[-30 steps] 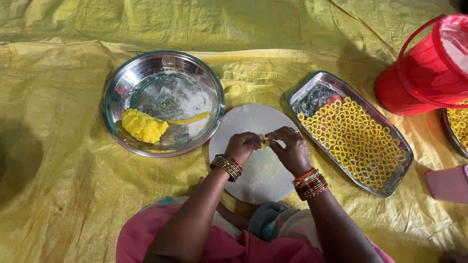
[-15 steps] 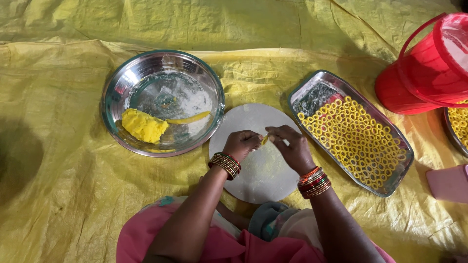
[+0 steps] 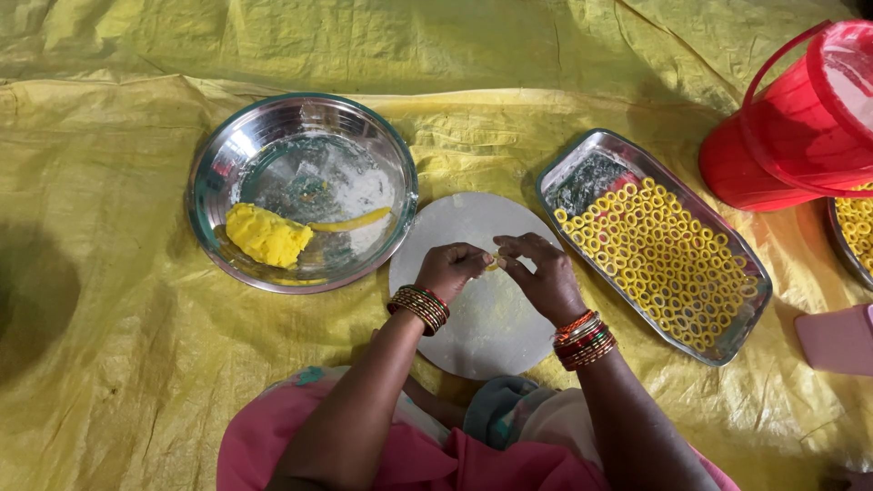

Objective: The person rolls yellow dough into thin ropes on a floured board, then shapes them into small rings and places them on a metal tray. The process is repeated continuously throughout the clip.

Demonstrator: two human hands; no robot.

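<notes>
A small piece of yellow dough point(image 3: 496, 263) is pinched between the fingertips of both hands, just above the round white board point(image 3: 473, 336). The piece is tiny, pale yellow and mostly hidden by the fingers, so its exact shape cannot be told. The left hand point(image 3: 452, 270) is curled into a closed grip on one end of the piece, and the right hand point(image 3: 546, 277) is closed on the other end with thumb and forefinger, its other fingers bent loosely. Stacks of red and gold bangles point(image 3: 420, 306) are worn on both wrists. The board is laid flat on the yellow sheet point(image 3: 118, 364) that covers the floor, directly in front of the person. To the left of the board, touching its edge or nearly so, a round steel bowl point(image 3: 223, 164) is placed; a lump of yellow dough point(image 3: 266, 235) and a thin rolled strip of dough point(image 3: 350, 221) are seen inside it, with white flour dusted on the bottom. To the right of the board a rectangular steel tray point(image 3: 582, 177) is set at an angle, and it is filled in rows with many small yellow dough rings point(image 3: 659, 250). A red plastic bucket point(image 3: 791, 136) is seen at the upper right, well apart from the hands.
</notes>
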